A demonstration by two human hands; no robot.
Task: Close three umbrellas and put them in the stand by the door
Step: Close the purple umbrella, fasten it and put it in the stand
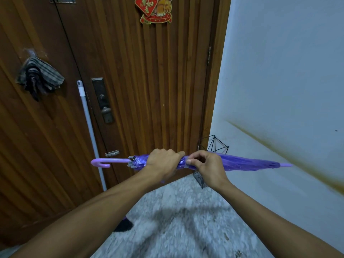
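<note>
A folded purple umbrella [242, 162] lies level in front of me, its hooked lilac handle pointing left and its tip to the right. My left hand [163, 163] wraps around the folded canopy near the handle end. My right hand [204, 166] pinches the umbrella's strap just beside the left hand. A black wire stand [216, 144] sits in the corner between the door and the wall, partly hidden behind my right hand and the umbrella.
A brown wooden door [149, 81] fills the view ahead, with a lock plate [103, 100]. A grey broom pole [89, 131] leans on it at the left, under a hanging striped cloth [40, 77]. A pale wall [279, 81] stands at the right; the floor is speckled grey.
</note>
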